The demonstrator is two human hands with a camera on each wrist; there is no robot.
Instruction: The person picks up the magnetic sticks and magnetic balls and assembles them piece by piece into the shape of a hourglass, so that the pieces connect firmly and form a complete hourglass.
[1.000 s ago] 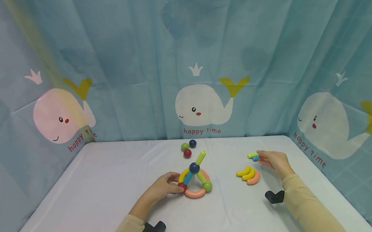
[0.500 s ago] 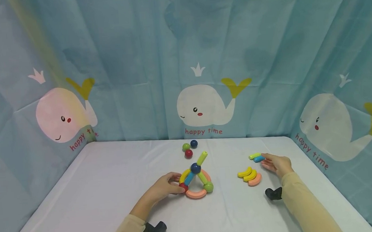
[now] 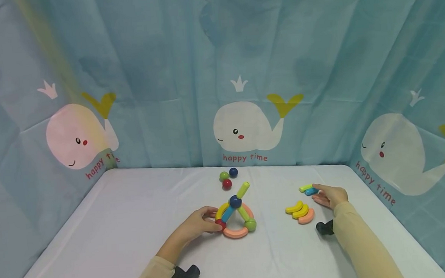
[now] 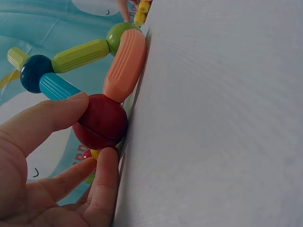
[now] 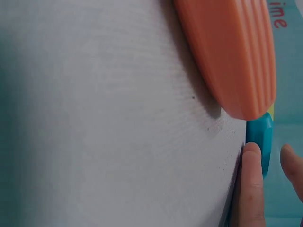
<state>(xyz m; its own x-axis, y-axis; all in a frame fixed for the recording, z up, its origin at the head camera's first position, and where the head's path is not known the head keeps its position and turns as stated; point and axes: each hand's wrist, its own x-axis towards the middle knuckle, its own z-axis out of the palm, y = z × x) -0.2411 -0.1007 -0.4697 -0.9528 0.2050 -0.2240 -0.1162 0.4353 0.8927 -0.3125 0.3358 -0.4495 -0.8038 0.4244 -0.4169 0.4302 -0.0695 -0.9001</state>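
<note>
My left hand point(image 3: 199, 223) pinches the red ball point(image 4: 102, 120) between thumb and fingers. This ball is one corner of a ball-and-rod toy frame on the table. A blue rod point(image 3: 228, 214) rises from it to a dark blue ball point(image 3: 235, 201), from which a light green rod point(image 3: 243, 190) sticks up. A green ball point(image 3: 250, 225) and an orange curved rod point(image 3: 236, 233) form the near side of the base. Over to the right, my right hand point(image 3: 333, 195) has a fingertip at a loose blue rod point(image 5: 260, 132), its thumb apart. A yellow-green rod point(image 3: 306, 188) lies alongside.
Two yellow curved rods point(image 3: 300, 211) and an orange curved one point(image 3: 306, 216) lie between the frame and my right hand. Farther back sit loose green point(image 3: 224, 176), dark blue point(image 3: 233, 172) and red point(image 3: 227, 184) balls. A whale-print curtain point(image 3: 160, 117) hangs behind the white table point(image 3: 117, 230).
My right hand has shifted slightly right and lower, leaving more of the loose blue rod uncovered. The left hand keeps its hold on the red ball.
</note>
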